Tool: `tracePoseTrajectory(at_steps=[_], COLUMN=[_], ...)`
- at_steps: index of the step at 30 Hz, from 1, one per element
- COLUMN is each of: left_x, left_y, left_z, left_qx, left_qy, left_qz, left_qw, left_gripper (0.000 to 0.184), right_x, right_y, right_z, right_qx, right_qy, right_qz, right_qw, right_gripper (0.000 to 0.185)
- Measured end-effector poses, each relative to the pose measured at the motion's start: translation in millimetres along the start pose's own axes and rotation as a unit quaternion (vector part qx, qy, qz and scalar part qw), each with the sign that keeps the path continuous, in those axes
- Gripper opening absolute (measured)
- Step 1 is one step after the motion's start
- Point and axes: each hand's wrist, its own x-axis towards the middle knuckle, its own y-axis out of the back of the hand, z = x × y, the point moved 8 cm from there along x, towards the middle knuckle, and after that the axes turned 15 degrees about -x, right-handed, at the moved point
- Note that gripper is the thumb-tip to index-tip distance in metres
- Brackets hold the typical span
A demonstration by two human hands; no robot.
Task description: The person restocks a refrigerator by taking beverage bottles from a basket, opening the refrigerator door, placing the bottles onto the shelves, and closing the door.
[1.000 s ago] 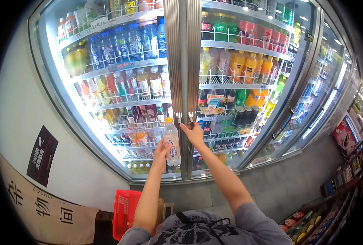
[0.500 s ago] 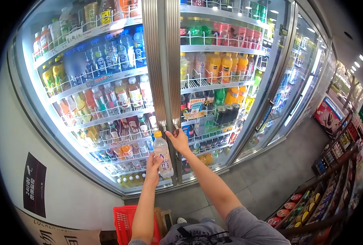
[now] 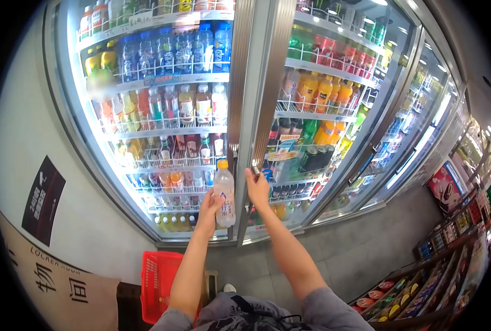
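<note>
A clear plastic drink bottle point(image 3: 225, 193) with a yellow cap stands upright in my left hand point(image 3: 208, 212), whose fingers wrap around its lower half. My right hand point(image 3: 258, 189) grips the metal handle point(image 3: 256, 170) of the right fridge door point(image 3: 272, 94), a little to the right of the bottle. That door stands slightly ajar, with a gap along the middle frame. The left fridge door point(image 3: 235, 105) looks closed. Behind the glass, shelves hold rows of bottles and cans.
A red shopping basket point(image 3: 156, 284) is on the floor at my left, beside my legs. More glass fridge doors point(image 3: 391, 132) run off to the right. A snack rack point(image 3: 422, 287) stands at the lower right, across the grey floor point(image 3: 333, 248).
My right hand has pulled the right door outward, and a gap has opened at the middle frame. The bottle stays in my left hand. My view has shifted left.
</note>
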Motion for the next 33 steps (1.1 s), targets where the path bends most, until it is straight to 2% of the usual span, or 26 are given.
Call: tracePoseTrajectory(at_steps=[3, 5, 8, 13, 14, 19, 21, 23, 25, 31, 33], left_x=[-15.7, -25.7, -52.2, -104.1, -114.1, -173.3, -184.9, -198.5, -212.4, -238.2, -241.4], left_y=[-9.5, -22.6, -42.1, -65.0, -67.7, -100.7, -103.8, -115.2, -133.3, -189.0, -208.5], left_z=[-4.0, -11.7, -24.2, -52.6, -60.2, -86.1, -103.4, -118.4, -132.5, -158.7, -165.6], left_qx=[0.001, -0.027, -0.006, -0.02, -0.023, -0.04, -0.033, -0.012, -0.013, 0.005, -0.007], left_qy=[0.008, 0.013, 0.028, 0.051, 0.06, 0.11, 0.12, 0.11, 0.131, 0.172, 0.194], left_qz=[0.015, -0.019, -0.023, -0.039, -0.042, -0.091, -0.085, -0.104, -0.14, -0.173, -0.185], left_qw=[1.0, 0.999, 0.999, 0.998, 0.997, 0.989, 0.989, 0.988, 0.981, 0.97, 0.963], left_gripper=[0.061, 0.059, 0.055, 0.049, 0.045, 0.042, 0.044, 0.04, 0.04, 0.047, 0.057], right_x=[-29.4, -53.7, -82.9, -129.1, -137.0, -181.6, -199.0, -212.8, -225.9, -260.0, -275.4], right_y=[34.1, 63.0, 102.6, 166.5, 177.9, 233.9, 263.6, 285.0, 313.1, 391.4, 425.3], right_z=[10.0, 9.6, 14.9, 27.4, 32.9, 58.6, 62.2, 81.8, 96.8, 131.8, 126.8], right_qx=[-0.017, 0.012, 0.037, -0.038, -0.047, 0.002, 0.091, 0.087, 0.124, 0.095, 0.077], right_qy=[-0.003, -0.027, -0.036, 0.004, 0.028, -0.037, -0.061, -0.093, -0.081, -0.164, -0.115], right_qz=[-0.002, 0.002, 0.042, 0.096, 0.145, 0.118, 0.149, 0.134, 0.199, 0.242, 0.367], right_qw=[1.0, 1.0, 0.998, 0.995, 0.988, 0.992, 0.983, 0.983, 0.969, 0.951, 0.92], right_gripper=[0.054, 0.043, 0.037, 0.033, 0.03, 0.026, 0.024, 0.029, 0.025, 0.026, 0.022])
